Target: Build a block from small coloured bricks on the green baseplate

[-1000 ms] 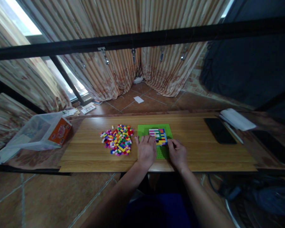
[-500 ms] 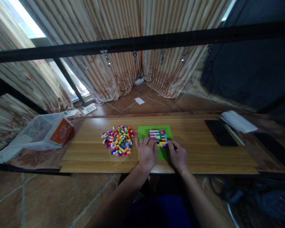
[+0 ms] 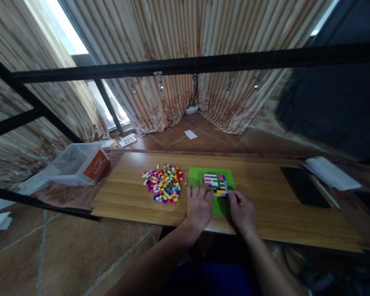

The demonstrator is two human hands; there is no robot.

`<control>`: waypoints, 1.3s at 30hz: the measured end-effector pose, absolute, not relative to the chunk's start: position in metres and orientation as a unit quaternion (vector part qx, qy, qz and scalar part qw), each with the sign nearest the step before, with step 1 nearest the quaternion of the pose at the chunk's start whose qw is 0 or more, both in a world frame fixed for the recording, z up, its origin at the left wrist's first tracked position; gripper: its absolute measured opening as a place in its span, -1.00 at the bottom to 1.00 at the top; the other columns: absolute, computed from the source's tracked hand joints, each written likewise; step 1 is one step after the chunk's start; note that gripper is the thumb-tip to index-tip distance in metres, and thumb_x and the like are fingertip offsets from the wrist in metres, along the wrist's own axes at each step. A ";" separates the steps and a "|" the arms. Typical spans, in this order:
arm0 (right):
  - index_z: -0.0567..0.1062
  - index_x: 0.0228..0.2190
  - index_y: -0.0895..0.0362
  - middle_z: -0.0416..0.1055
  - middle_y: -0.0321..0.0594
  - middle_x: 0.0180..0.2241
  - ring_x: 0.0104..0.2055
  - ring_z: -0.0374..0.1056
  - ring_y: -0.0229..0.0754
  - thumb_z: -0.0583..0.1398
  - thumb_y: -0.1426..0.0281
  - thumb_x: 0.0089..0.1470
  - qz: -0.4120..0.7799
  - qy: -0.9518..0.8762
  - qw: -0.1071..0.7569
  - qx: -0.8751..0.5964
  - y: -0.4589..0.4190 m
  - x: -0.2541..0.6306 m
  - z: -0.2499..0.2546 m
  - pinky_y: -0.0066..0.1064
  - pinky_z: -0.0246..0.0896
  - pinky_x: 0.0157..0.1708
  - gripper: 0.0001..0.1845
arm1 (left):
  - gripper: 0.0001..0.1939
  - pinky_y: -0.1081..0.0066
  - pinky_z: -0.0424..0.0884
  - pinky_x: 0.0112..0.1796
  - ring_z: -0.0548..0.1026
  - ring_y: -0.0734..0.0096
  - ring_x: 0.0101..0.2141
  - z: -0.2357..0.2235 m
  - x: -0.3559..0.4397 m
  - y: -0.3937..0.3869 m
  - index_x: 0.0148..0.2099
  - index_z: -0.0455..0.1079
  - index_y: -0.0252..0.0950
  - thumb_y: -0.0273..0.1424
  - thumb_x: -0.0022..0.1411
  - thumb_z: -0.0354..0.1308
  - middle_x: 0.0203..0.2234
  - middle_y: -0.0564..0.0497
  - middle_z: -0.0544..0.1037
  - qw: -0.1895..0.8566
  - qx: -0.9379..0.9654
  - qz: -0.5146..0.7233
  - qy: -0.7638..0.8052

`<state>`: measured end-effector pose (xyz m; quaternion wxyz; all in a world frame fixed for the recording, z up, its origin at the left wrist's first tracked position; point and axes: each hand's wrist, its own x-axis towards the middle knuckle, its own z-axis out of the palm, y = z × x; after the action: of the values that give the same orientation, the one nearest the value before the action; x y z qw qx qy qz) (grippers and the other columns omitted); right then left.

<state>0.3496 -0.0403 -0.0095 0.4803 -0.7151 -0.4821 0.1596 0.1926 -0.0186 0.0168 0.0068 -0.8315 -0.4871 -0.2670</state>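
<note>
A bright green studded baseplate [image 3: 197, 174] lies on the table. On it sits a low block of toy bricks [image 3: 216, 183] in rows of white, pink, green, blue, yellow and other colours. My left hand [image 3: 200, 209] rests over the baseplate's left part, fingers apart and bent, fingertips at the block's lower left edge. At the block's lower right corner, my right hand [image 3: 242, 209] has thumb and index finger pinched together; whatever is between them is hidden. A small pinkish brick [image 3: 186, 183] lies just left of the baseplate.
Left of the baseplate spreads a pile of loose coloured bricks [image 3: 165, 185] on the wooden table [image 3: 123, 193]. A clear plastic bin [image 3: 77, 164] with an orange label stands beyond the table's left end. To the right lie a dark flat panel [image 3: 304, 187] and a white object [image 3: 331, 172].
The whole scene has shifted right and slightly down as my head turned. My left hand's outer fingers are drawn closer together. Both hands stay at the brick block.
</note>
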 end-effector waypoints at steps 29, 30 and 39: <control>0.56 -0.35 0.09 0.58 0.01 -0.31 -0.24 0.47 0.11 0.00 -0.04 0.08 0.139 -0.479 0.362 -0.787 -0.041 0.364 -0.018 -0.24 0.25 -0.31 -0.46 | -0.66 0.27 0.39 -0.01 0.50 0.22 -0.07 0.015 -0.006 0.062 0.00 0.46 -0.30 -0.52 0.22 0.01 -0.13 -0.14 0.58 -0.106 -0.568 -0.348 -0.739; 0.56 -0.35 0.10 0.57 0.02 -0.31 -0.24 0.47 0.11 0.00 -0.04 0.08 0.139 -0.480 0.361 -0.788 -0.041 0.364 -0.018 -0.23 0.26 -0.31 -0.46 | -0.67 0.28 0.39 -0.02 0.50 0.22 -0.08 0.016 -0.009 0.066 0.00 0.46 -0.30 -0.51 0.22 0.01 -0.14 -0.14 0.58 -0.109 -0.576 -0.324 -0.742; 0.57 -0.36 0.10 0.57 0.01 -0.30 -0.25 0.47 0.10 0.00 -0.05 0.08 0.134 -0.486 0.382 -0.775 -0.041 0.361 -0.016 -0.24 0.28 -0.30 -0.45 | -0.67 0.27 0.34 0.00 0.48 0.19 -0.05 0.019 -0.007 0.082 -0.01 0.47 -0.27 -0.50 0.23 0.01 -0.11 -0.14 0.59 -0.087 -0.617 -0.226 -0.749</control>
<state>0.3607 -0.0413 -0.0164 0.3818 -0.7747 -0.4860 0.1336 -0.0070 0.0816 0.0188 -0.0873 -0.6170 -0.7487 -0.2261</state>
